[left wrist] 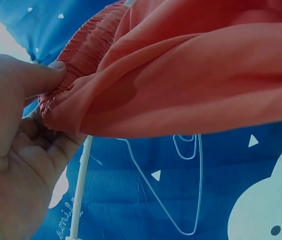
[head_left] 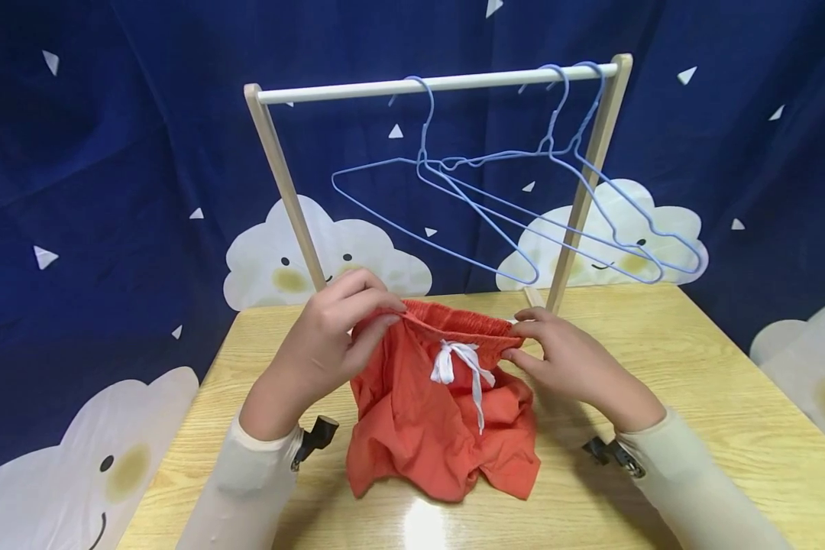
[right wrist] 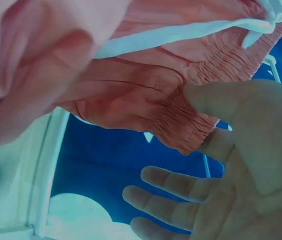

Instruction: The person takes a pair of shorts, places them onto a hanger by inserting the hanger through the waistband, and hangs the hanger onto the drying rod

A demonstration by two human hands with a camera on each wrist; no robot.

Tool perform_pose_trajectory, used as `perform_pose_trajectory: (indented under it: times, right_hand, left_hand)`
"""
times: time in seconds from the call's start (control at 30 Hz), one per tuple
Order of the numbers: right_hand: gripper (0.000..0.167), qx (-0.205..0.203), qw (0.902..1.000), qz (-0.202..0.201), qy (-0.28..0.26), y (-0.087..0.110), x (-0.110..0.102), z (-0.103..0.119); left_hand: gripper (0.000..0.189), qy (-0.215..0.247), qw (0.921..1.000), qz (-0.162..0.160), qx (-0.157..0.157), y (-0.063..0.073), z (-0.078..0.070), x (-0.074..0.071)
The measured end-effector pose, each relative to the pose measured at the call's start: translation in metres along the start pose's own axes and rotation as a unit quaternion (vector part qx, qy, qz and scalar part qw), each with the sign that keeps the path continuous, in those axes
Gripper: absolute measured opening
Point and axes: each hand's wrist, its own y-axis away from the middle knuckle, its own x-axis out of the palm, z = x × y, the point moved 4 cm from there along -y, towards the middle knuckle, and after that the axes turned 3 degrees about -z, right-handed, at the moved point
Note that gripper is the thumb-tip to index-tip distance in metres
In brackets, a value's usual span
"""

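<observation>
A pair of red shorts (head_left: 426, 412) hangs by its gathered elastic waistband, the lower hems at the tabletop. A white drawstring (head_left: 454, 363) is tied in a bow at the front. At the waistband's left end, my left hand (head_left: 333, 332) pinches the fabric between thumb and fingers. My right hand (head_left: 567, 355) pinches the right end of the band; in the right wrist view its thumb lies on the gathered elastic (right wrist: 191, 120) while the other fingers (right wrist: 166, 200) extend apart from the cloth. The waist opening gapes a little between both hands.
Behind the shorts stands a rack with a white rail (head_left: 357, 91) and wooden posts (head_left: 598, 160). Several blue wire hangers (head_left: 447, 248) hang from the rail, two of them near the right post. The wooden table (head_left: 667, 344) meets a dark blue curtain (head_left: 144, 191) printed with clouds.
</observation>
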Motion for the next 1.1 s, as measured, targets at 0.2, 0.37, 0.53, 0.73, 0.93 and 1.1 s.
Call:
perform_pose_trajectory:
  times: [0.2, 0.37, 0.53, 0.73, 0.93, 1.1]
  right_hand:
    - [0.027, 0.009, 0.9997, -0.022, -0.01, -0.001, -0.012, -0.004]
    - [0.018, 0.0, 0.9989, -0.044, -0.019, -0.001, -0.017, -0.005]
    - [0.01, -0.005, 0.9976, -0.064, -0.024, 0.0, -0.025, -0.005]
    - [0.006, 0.011, 0.996, -0.081, -0.034, 0.002, -0.033, -0.006]
    - [0.008, 0.009, 0.9919, -0.119, -0.042, 0.005, -0.043, 0.0]
    - [0.01, 0.012, 0.9872, -0.149, -0.055, 0.008, -0.049, 0.003]
  left_hand:
    - [0.013, 0.001, 1.0, -0.006, -0.007, 0.001, 0.003, -0.002]
    - [0.013, 0.003, 0.9998, -0.014, -0.012, 0.002, 0.007, -0.003]
    - [0.014, -0.007, 0.9996, -0.015, -0.023, 0.002, 0.009, -0.003]
    - [0.015, -0.007, 0.9993, -0.019, -0.032, 0.002, 0.011, -0.004]
    - [0.012, -0.02, 0.9979, -0.041, -0.047, 0.002, 0.015, -0.006]
    - [0.013, -0.025, 0.9963, -0.06, -0.057, 0.002, 0.017, -0.007]
